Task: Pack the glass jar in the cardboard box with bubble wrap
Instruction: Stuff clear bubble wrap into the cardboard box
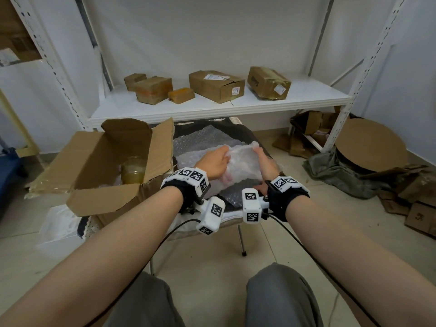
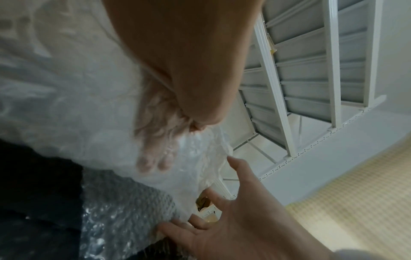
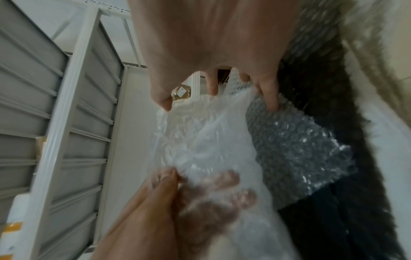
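Glass jar [image 1: 133, 169] in cardboard box [image 1: 111, 171], left of frame centre: lower part hidden behind near flap, lid unclear. Left hand [image 1: 213, 162]: fingers under bubble wrap [image 1: 240, 165], seen only as blur through film in wrist views. Right hand [image 1: 265, 162]: fingertips hidden behind wrap edge; grip possibly pinch, cannot tell. Shelf box labels [image 1: 236, 90], upper centre: too small to read. Right wrist view: edges smeared.

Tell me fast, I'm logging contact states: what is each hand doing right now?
Left hand: grips the bubble wrap sheet, thumb on top, fingers beneath.
Right hand: holds the sheet's other edge; how firm its grip is cannot be told.
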`<state>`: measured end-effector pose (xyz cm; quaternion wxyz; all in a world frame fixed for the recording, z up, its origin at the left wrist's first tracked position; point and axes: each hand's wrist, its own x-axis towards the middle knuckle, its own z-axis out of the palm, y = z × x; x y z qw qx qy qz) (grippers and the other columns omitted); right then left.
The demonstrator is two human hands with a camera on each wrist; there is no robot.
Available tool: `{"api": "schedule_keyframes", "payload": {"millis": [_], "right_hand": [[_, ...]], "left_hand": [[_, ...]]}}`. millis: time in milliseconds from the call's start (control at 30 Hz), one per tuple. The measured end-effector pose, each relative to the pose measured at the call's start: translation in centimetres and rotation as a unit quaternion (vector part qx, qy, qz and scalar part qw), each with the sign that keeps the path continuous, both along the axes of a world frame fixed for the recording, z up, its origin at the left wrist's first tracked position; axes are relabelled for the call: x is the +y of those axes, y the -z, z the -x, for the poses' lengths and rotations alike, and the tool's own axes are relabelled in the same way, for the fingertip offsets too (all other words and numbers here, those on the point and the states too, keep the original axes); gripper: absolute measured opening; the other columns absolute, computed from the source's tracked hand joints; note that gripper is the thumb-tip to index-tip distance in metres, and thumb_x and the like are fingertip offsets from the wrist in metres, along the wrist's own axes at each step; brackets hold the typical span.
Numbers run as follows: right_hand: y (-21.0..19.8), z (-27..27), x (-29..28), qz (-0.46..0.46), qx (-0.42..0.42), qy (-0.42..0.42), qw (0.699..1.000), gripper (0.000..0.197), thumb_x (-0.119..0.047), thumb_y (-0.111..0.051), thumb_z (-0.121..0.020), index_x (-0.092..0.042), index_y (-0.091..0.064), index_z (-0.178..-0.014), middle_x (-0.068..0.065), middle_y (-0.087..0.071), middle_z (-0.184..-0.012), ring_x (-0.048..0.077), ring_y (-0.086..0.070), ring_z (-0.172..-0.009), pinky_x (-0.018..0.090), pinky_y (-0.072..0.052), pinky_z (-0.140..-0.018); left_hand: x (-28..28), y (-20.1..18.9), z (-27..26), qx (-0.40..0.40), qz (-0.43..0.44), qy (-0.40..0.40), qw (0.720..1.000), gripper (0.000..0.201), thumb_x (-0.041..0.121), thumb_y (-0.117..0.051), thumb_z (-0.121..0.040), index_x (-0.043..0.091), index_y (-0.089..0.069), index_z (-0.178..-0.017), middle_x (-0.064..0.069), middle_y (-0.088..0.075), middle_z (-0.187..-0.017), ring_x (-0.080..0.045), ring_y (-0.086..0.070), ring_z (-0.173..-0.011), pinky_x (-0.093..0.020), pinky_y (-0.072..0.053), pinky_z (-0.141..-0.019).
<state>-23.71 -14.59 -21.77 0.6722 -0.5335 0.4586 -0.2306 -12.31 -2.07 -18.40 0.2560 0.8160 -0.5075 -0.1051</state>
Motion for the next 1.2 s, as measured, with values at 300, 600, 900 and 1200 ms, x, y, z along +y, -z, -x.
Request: {"api": "schedule_keyframes", "payload": {"millis": [300, 600, 900, 1200], "right_hand": [[0.6, 0.8, 0.2, 0.022, 0.119, -0.041, 0.992, 0.035, -0.006, -0.072, -0.083, 0.008, -0.064, -0.114, 0.022, -0.071, -0.104, 0.038, -0.071, -0.092, 0.051, -0.058, -0.087], [4.9, 1.8, -4.5, 0.08, 0.174, 0.021, 0.981, 0.05, -0.018, -0.075, -0.068, -0.01, -0.067, -0.117, 0.015, -0.072, -0.107, 0.039, -0.069, -0.097, 0.048, -0.058, -0.089], [1.8, 2.6, 0.4, -0.08, -0.068, 0.069, 0.992, 0.094, -0.052, -0.08, -0.07, -0.012, -0.034, -0.142, 0.018, -0.067, -0.113, 0.029, -0.072, -0.09, 0.036, -0.061, -0.065], [0.4, 1.7, 2.6, -0.231, -0.229, -0.159, 0.932, 0.092, -0.073, -0.061, -0.08, -0.016, -0.04, -0.149, 0.018, -0.059, -0.138, 0.035, -0.06, -0.123, 0.052, -0.051, -0.099]], "left_hand": [[1.0, 2.0, 0.7, 0.208, -0.116, 0.031, 0.971, 0.064, 0.044, -0.08, -0.073, 0.014, -0.052, -0.122, 0.001, -0.065, -0.108, -0.02, -0.063, -0.098, -0.035, -0.051, -0.087], [3.2, 4.0, -1.5, 0.147, -0.21, -0.065, 0.964, 0.041, 0.045, -0.06, -0.092, 0.011, -0.054, -0.071, -0.004, -0.057, -0.066, -0.017, -0.055, -0.057, -0.024, -0.043, -0.052], [2.9, 3.3, -0.4, 0.281, -0.022, -0.115, 0.953, 0.041, 0.035, -0.04, -0.103, 0.002, -0.065, -0.095, -0.015, -0.067, -0.105, -0.025, -0.062, -0.088, -0.028, -0.047, -0.083], [1.9, 0.3, 1.7, 0.585, 0.106, -0.156, 0.789, 0.051, 0.045, -0.052, -0.096, 0.003, -0.06, -0.124, -0.012, -0.074, -0.104, -0.027, -0.071, -0.096, -0.039, -0.054, -0.091]]}}
